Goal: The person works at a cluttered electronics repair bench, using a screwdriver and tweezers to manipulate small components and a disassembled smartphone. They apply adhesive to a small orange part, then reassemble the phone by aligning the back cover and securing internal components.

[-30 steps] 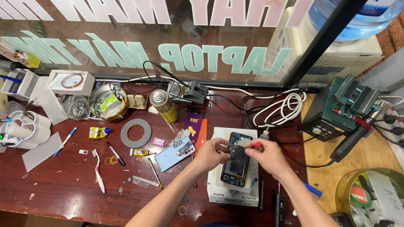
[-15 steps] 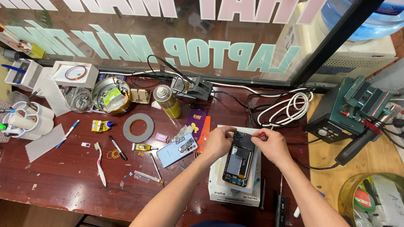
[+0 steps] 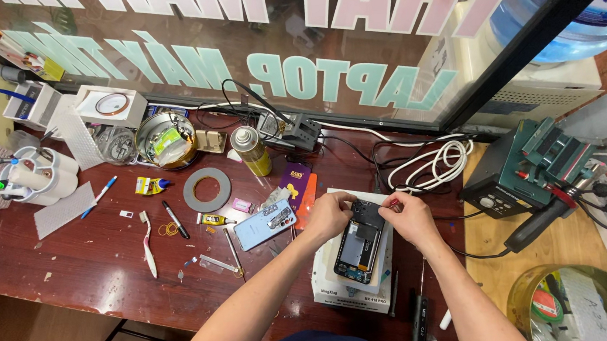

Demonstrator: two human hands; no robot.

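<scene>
- Hands meet over an opened phone (image 3: 359,247) whose back is off and whose inner parts show; it lies on a white box (image 3: 330,290) near the right end of the dark red table (image 3: 67,260).
- Left hand (image 3: 330,216) has its fingers curled together on the phone's far left corner.
- Right hand (image 3: 408,220) touches the far right corner, fingertips pinched on a small red-tipped tool (image 3: 393,202); how tightly, I cannot tell.
- Just left of the box lies a light blue phone back cover (image 3: 264,225), with an orange and purple card (image 3: 299,186) on its far side.
- Farther left are a grey tape ring (image 3: 207,189), a yellow spray can (image 3: 251,151) and a white toothbrush (image 3: 147,245).
- Right of the hands sit a coiled white cable (image 3: 433,165) and a green soldering station (image 3: 533,167).
</scene>
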